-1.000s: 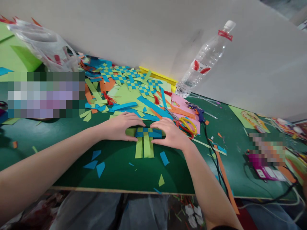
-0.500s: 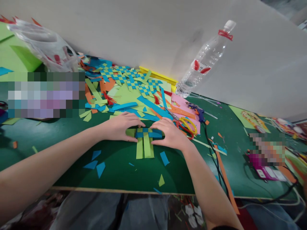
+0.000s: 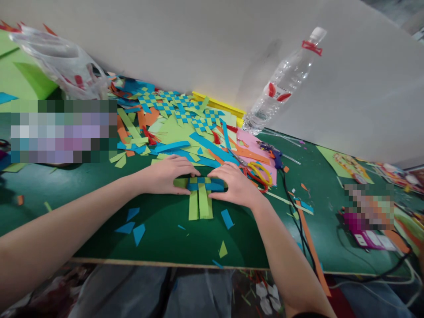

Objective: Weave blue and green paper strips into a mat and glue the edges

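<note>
Head view. The woven paper piece lies on the green table directly between the two hands. Blue and green strips cross in its upper part. Two green strips extend from the weave toward the person, side by side, free of both hands.

Left hand: positioned at the left side of the piece. Thumb and fingers form a wide curve, closed on the weave at their tips. The fingertips meet the upper edge and the thumb meets the lower left corner. A green strip end lies inside the curve.

Right hand: positioned at the right side, mirroring the left. Thumb and fingers are likewise closed on the weave at their tips, the index at the upper edge and the thumb below. A blue strip end lies inside the curve. Grip force cannot be determined for either hand.

Surroundings: a blue scrap lies nearer the person than the right hand. Three blue scraps lie below the left forearm. Yellow-handled scissors rest just beyond the right hand. Finished checkered pieces lie farther back, near the wall.
</note>
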### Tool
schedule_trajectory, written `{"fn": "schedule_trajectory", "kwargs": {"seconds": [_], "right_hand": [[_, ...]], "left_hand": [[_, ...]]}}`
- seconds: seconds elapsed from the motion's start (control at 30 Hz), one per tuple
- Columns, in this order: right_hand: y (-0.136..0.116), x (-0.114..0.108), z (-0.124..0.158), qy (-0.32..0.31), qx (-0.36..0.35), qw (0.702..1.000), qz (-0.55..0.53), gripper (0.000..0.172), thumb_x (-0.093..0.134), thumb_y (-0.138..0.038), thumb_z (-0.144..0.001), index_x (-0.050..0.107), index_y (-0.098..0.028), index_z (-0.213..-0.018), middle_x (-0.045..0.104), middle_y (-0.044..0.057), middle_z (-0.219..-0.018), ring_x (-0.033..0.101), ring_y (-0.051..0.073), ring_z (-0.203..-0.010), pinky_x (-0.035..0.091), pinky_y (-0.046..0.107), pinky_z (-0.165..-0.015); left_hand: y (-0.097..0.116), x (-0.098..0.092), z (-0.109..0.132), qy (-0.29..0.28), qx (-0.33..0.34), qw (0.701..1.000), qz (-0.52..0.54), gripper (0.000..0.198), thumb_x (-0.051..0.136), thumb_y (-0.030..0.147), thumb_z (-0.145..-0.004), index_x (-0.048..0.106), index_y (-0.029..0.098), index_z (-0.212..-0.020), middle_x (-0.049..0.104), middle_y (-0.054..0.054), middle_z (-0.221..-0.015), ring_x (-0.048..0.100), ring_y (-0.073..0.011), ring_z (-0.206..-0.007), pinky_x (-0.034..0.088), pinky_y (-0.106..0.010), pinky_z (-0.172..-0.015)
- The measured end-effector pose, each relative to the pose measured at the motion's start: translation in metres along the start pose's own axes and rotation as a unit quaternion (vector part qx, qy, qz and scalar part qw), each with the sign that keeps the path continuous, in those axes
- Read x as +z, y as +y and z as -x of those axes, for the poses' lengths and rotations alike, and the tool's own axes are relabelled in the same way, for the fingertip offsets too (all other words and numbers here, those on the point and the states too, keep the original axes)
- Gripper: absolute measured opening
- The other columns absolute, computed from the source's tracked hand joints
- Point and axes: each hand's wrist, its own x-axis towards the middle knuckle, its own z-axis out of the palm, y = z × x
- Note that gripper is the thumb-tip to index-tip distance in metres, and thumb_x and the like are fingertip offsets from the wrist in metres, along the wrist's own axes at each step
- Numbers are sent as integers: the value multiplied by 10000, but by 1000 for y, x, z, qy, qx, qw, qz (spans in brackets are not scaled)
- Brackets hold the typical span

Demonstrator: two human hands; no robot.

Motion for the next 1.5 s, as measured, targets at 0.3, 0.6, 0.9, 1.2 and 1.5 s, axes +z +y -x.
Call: {"fn": "schedule_trajectory", "kwargs": {"seconds": [0.3,0.6,0.9,1.2,1.5], "right_hand": [[3,1,1,-3,12,999,35,413,692,-482,-812,616,-232,-1132,678,58,-1125,589,234,-1121,253,477,-1127],[4,1,1,-2,23,999,48,385,686,-468,-823,613,-226,-1112,679,48,-1115,590,230,-1130,248,474,-1133],[5,2,0,-2,12,999,51,367,670,-472,-834,617,-225,-1099,679,49,-1094,594,227,-1097,268,460,-1115],[5,1,1,6,19,999,49,404,687,-480,-817,624,-213,-1113,691,51,-1044,607,229,-1070,270,463,-1109],[4,1,0,-5,15,999,50,368,682,-467,-829,620,-213,-1088,687,41,-1046,601,220,-1064,255,448,-1111]], "left_hand": [[0,0,0,23,-8,999,-22,426,601,506,-857,603,238,-1188,662,-61,-1173,567,-251,-1137,352,-386,-1007],[-4,3,1,36,0,998,-48,402,565,496,-891,586,230,-1191,653,-62,-1194,565,-237,-1140,355,-383,-993],[-1,4,0,22,4,999,-40,407,557,503,-897,577,233,-1201,637,-65,-1229,556,-248,-1160,342,-396,-1003],[-1,2,0,37,7,998,-47,384,589,471,-881,594,229,-1180,659,-58,-1180,573,-242,-1131,349,-383,-992],[-3,5,1,41,14,998,-52,395,578,484,-882,586,236,-1190,659,-52,-1187,574,-239,-1128,354,-390,-993]]}}
